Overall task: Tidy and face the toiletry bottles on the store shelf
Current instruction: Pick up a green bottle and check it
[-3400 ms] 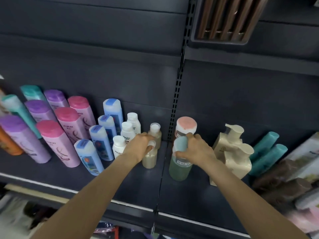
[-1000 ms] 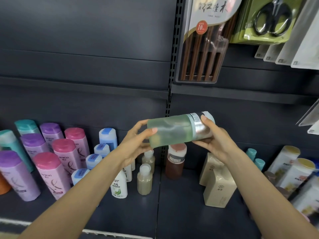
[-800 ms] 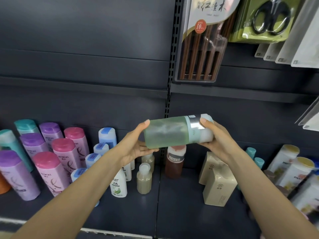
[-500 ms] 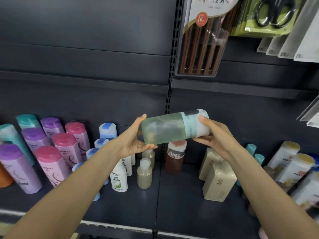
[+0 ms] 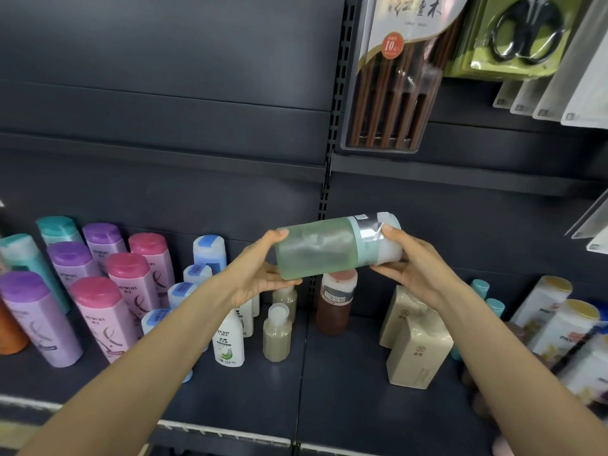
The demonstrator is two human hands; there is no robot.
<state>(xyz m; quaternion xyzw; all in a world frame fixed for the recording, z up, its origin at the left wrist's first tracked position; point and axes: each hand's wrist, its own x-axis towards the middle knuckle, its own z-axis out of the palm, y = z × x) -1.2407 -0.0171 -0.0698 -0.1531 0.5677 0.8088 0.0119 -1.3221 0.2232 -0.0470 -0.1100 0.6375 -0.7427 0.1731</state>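
Green-filled bottle (image 5: 325, 250) between both hands

this is a shop aisle: a dark metal shelf (image 5: 345, 396) with a slotted upright (image 5: 329, 179) carries many copies of the same goods standing in rows, such as pink bottles (image 5: 98, 320), purple bottles (image 5: 39, 320), small blue-capped bottles (image 5: 209, 248) and tan cartons (image 5: 418, 353). above, a pack of chopsticks (image 5: 394, 80) with a round red price sticker (image 5: 392, 45) hangs beside carded scissors (image 5: 523, 31), and a pale strip (image 5: 214, 431) runs along the shelf's front edge.
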